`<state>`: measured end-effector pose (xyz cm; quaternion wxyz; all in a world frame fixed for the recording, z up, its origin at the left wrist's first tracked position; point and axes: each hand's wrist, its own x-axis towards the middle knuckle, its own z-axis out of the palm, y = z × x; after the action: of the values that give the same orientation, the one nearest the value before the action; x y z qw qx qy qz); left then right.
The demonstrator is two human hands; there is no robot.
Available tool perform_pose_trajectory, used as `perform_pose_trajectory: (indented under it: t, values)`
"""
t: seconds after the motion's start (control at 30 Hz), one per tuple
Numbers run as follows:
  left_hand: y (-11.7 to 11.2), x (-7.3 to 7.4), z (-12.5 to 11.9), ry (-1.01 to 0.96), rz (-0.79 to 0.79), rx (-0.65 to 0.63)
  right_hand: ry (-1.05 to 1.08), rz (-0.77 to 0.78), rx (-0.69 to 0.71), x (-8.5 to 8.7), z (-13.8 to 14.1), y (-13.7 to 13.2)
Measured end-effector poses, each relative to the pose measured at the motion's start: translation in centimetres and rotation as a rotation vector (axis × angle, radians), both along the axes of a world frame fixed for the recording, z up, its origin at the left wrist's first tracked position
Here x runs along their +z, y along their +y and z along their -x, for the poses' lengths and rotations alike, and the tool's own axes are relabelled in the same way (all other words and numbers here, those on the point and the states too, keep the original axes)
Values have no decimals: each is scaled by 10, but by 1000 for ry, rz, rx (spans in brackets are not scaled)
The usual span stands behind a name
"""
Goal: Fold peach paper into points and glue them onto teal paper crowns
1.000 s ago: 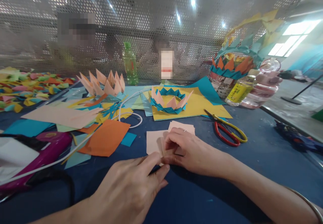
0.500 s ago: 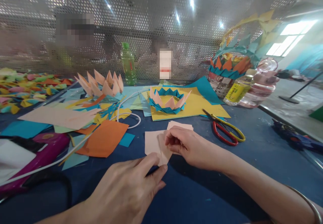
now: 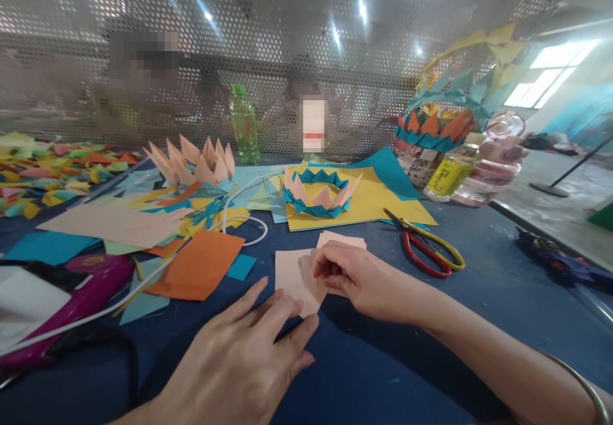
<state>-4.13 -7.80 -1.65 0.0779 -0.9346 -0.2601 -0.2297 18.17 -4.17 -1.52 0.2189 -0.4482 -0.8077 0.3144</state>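
A pale pink paper square (image 3: 294, 277) lies on the dark blue table (image 3: 479, 297) in front of me. My right hand (image 3: 357, 278) is closed in a pinch on its right edge, lifting a fold. My left hand (image 3: 239, 361) rests flat beside the paper's lower corner, fingers spread, with the fingertips touching or nearly touching it. A second pink sheet (image 3: 341, 240) sits just behind my right hand.
Red and yellow scissors (image 3: 426, 249) lie to the right. A pink-and-teal paper crown (image 3: 318, 194) rests on yellow paper (image 3: 383, 205). Orange paper (image 3: 201, 264), a magenta glue gun (image 3: 81, 284) with white cord, bottles (image 3: 453, 170) and a paper basket (image 3: 431, 134) surround the work spot.
My left hand's fingers have spread out and shifted slightly forward beside the paper. My right hand drew back a little and raised the paper's edge.
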Motion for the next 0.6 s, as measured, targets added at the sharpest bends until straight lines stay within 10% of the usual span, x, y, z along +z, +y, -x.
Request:
perform_pose_trajectory:
  t: [0.6]
  values:
    - [2, 5, 0, -48, -13, -13, -31, -65, 27, 0, -1, 2]
